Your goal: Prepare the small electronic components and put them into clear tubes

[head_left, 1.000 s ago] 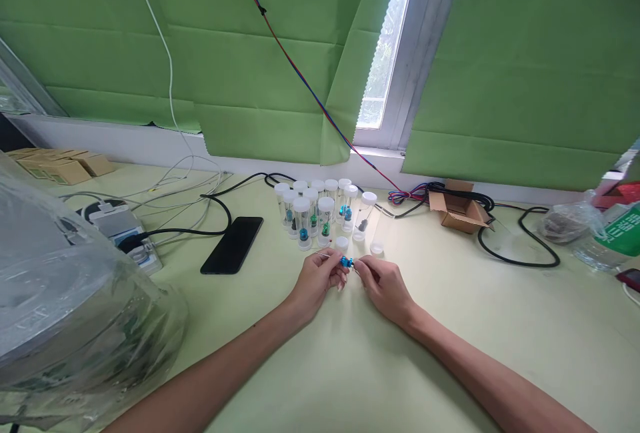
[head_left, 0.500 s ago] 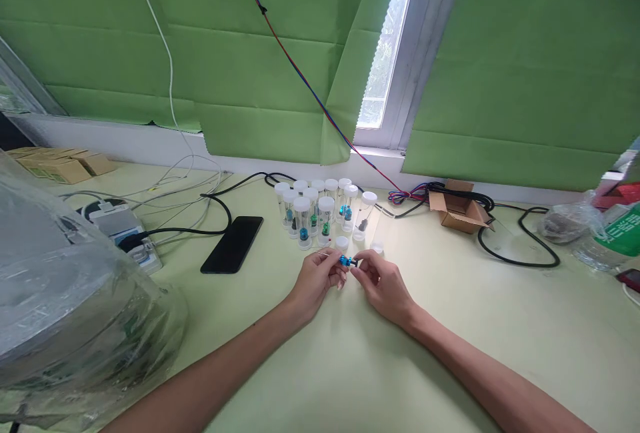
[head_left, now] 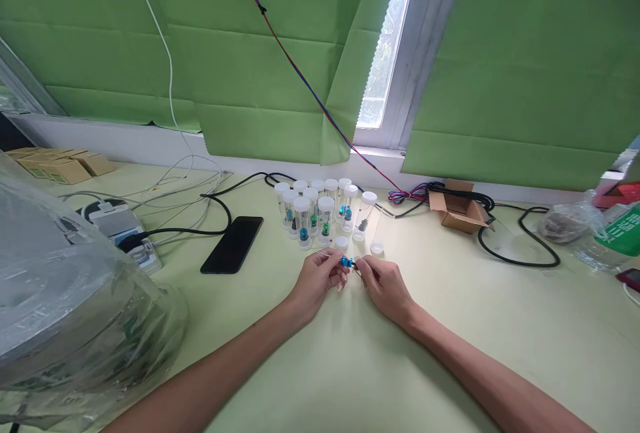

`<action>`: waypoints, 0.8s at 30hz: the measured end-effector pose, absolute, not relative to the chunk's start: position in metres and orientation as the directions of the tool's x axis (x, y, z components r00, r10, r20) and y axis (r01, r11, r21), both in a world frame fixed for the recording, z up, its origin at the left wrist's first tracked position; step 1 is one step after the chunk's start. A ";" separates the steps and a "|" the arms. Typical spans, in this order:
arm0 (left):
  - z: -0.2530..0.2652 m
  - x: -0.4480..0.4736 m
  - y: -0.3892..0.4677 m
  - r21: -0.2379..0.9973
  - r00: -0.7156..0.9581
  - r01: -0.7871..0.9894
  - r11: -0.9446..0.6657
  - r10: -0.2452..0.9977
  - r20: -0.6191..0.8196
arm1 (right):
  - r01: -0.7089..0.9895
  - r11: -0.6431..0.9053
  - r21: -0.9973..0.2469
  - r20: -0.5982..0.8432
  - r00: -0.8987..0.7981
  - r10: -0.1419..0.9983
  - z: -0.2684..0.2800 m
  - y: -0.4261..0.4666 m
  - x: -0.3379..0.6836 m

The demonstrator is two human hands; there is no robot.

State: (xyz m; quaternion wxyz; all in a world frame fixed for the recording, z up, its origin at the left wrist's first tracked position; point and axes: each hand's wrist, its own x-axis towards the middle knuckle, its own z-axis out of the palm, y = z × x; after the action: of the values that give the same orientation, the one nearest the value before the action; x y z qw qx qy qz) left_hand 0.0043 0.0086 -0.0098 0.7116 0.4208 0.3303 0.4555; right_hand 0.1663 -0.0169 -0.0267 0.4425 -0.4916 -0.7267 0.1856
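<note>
Thumb and fingers of my left hand (head_left: 316, 281) pinch a small bright blue part (head_left: 346, 261) with a thin pale rod running out to the left. Facing it, my right hand (head_left: 384, 281) is closed on a small dark piece (head_left: 355, 265) at the blue part's right end. A thin pointed bit shows below the right fingertips; its kind I cannot make out. Just beyond the hands stand several clear tubes with white caps, among them a front tube (head_left: 303, 223) holding a similar blue part. Two loose white caps, a left one (head_left: 341, 243) and a right one (head_left: 377, 247), lie near my fingers.
A black phone (head_left: 232, 245) lies left of the tubes, near a power strip (head_left: 143, 249) with cables. A plastic-wrapped object (head_left: 85, 306) fills the left side. An open cardboard box (head_left: 463, 214), a black cable (head_left: 520, 263) and a green-labelled bottle (head_left: 613, 239) are at the right.
My right hand has shifted slightly and its fingers have turned down around the dark piece; a thin bit now shows beneath them. The left hand has stayed nearly still.
</note>
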 end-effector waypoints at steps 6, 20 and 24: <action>-0.007 0.005 0.009 0.880 0.347 -0.403 0.249 0.932 -0.105 | 0.471 0.471 -0.745 0.478 -0.116 0.871 -0.024 -0.020 0.165; -0.010 0.004 0.009 0.895 0.362 -0.379 0.235 0.928 -0.091 | 0.520 0.457 -0.722 0.459 -0.134 0.878 -0.024 -0.019 0.166; -0.008 0.005 0.009 0.887 0.362 -0.388 0.251 0.927 -0.104 | 0.512 0.451 -0.731 0.458 -0.121 0.881 -0.025 -0.018 0.166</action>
State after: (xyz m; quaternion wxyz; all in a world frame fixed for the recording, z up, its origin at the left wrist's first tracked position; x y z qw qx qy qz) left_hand 0.0048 0.0086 -0.0077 0.7180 0.4066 0.3314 0.4576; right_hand 0.1661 -0.0177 -0.0254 0.4539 -0.4830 -0.7207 0.2031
